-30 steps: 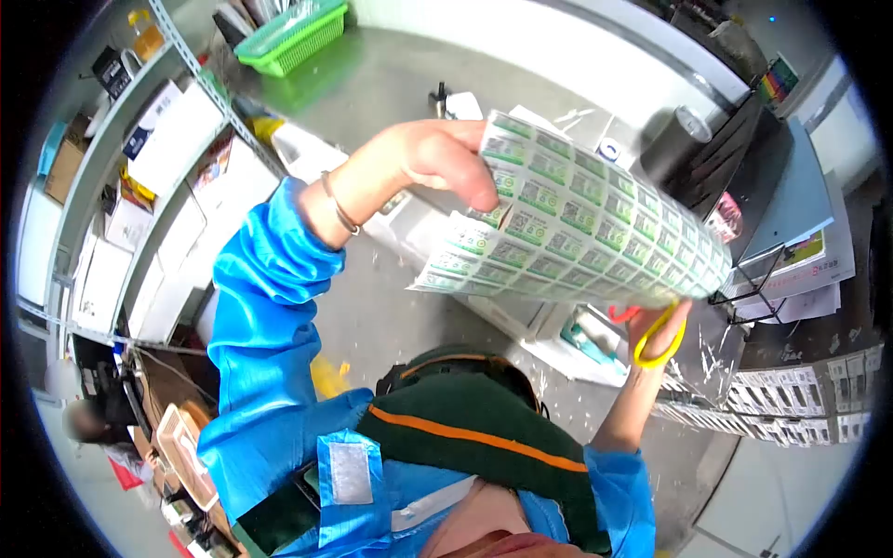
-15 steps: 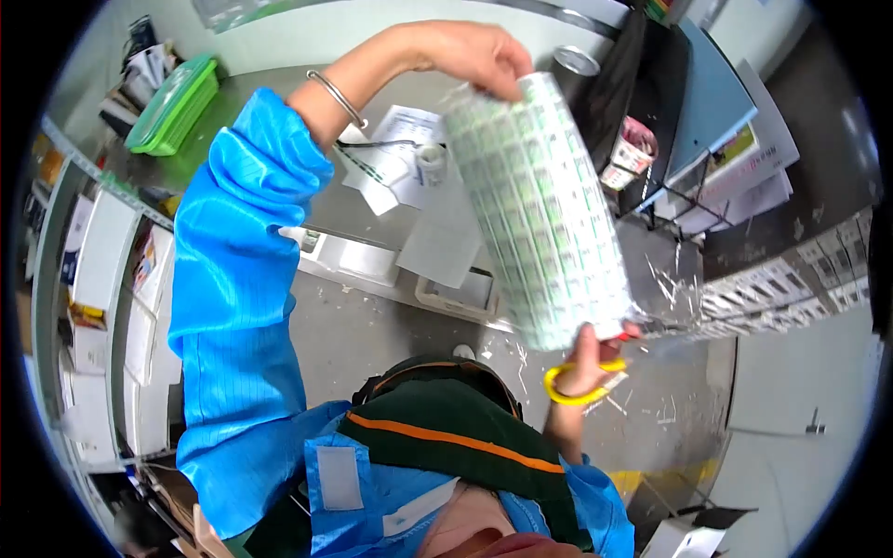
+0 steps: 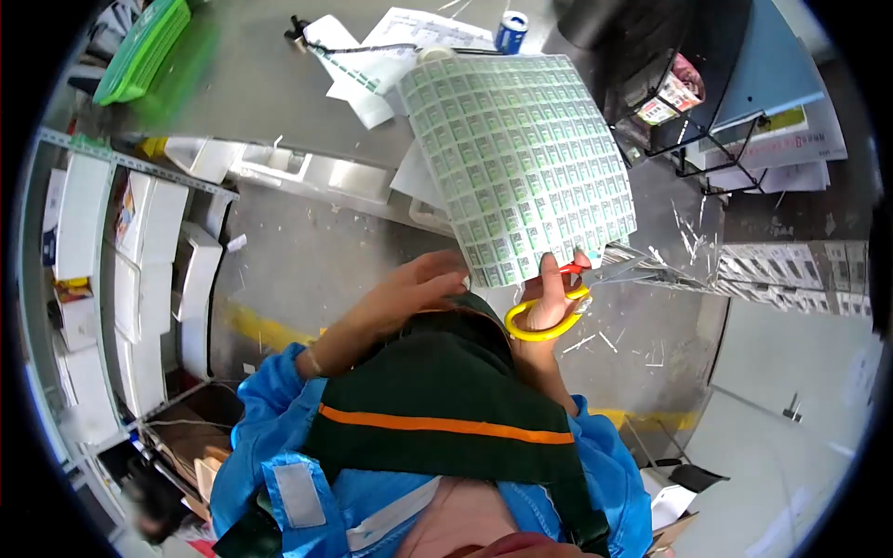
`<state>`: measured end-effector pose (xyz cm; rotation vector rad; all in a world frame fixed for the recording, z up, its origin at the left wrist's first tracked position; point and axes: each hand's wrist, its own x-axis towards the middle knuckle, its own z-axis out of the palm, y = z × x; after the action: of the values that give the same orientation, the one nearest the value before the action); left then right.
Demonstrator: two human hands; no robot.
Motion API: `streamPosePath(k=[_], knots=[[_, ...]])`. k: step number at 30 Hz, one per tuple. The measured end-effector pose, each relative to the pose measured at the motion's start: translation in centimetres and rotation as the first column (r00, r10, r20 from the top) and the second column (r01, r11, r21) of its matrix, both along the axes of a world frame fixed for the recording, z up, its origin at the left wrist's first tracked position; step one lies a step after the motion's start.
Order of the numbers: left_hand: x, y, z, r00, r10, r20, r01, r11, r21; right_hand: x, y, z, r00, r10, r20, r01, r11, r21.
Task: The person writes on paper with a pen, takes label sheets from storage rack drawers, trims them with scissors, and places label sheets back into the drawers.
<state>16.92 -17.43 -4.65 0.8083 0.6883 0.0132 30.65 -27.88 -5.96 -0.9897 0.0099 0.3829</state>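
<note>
A large sheet of green and white labels [image 3: 526,153] lies spread over the near edge of the grey worktop and past it. My right hand [image 3: 547,302] pinches its lower edge. Around the same hand are the yellow and red handles of a pair of scissors [image 3: 549,327], whose blades point to the right. At the sheet's lower left corner is my left hand [image 3: 414,293], fingers bent together in front of the dark green apron; whether they grip the corner is too small to tell.
The grey worktop [image 3: 251,74] bears a green basket [image 3: 144,51], papers [image 3: 419,33] and a blue can [image 3: 512,33]. A black wire rack [image 3: 735,158] stands at right. White boxes [image 3: 139,219] fill shelves at left. Paper scraps lie on the floor.
My left hand has come down from the sheet's top edge to its lower left corner. The sheet has gone from curled and raised to flatter and wider. The scissor blades now show.
</note>
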Motion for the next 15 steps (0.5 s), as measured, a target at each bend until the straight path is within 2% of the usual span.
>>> streamPosePath(k=[3, 6, 9, 10, 12, 15], knots=[[2.7, -1.3, -1.5, 0.984, 0.180, 0.010, -0.175, 0.966, -0.191, -0.3, -0.3, -0.5, 0.999, 0.034, 0.003, -0.034, 0.999, -0.010], [4.1, -1.9, -2.6, 0.907, 0.409, 0.103, -0.369, 0.888, -0.276, -0.3, -0.9, -1.0, 0.995, 0.078, 0.056, -0.076, 0.996, -0.052], [3.4, -1.9, -2.2, 0.894, 0.442, 0.079, -0.439, 0.897, -0.051, -0.2, -1.6, -1.4, 0.992, 0.115, 0.055, -0.107, 0.985, -0.137], [3.1, -2.1, -2.4, 0.885, 0.452, 0.115, -0.458, 0.888, 0.034, -0.2, -1.5, -1.9, 0.995, 0.079, 0.055, -0.068, 0.983, -0.171], [2.5, -2.5, -3.1, 0.867, 0.461, 0.187, -0.494, 0.845, 0.207, -0.1, -1.9, -1.9, 0.987, 0.160, 0.025, -0.152, 0.968, -0.199], [2.8, -2.9, -3.6, 0.800, 0.515, 0.309, -0.593, 0.759, 0.269, -0.5, -1.5, -1.4, 0.984, 0.172, -0.055, -0.180, 0.959, -0.219]])
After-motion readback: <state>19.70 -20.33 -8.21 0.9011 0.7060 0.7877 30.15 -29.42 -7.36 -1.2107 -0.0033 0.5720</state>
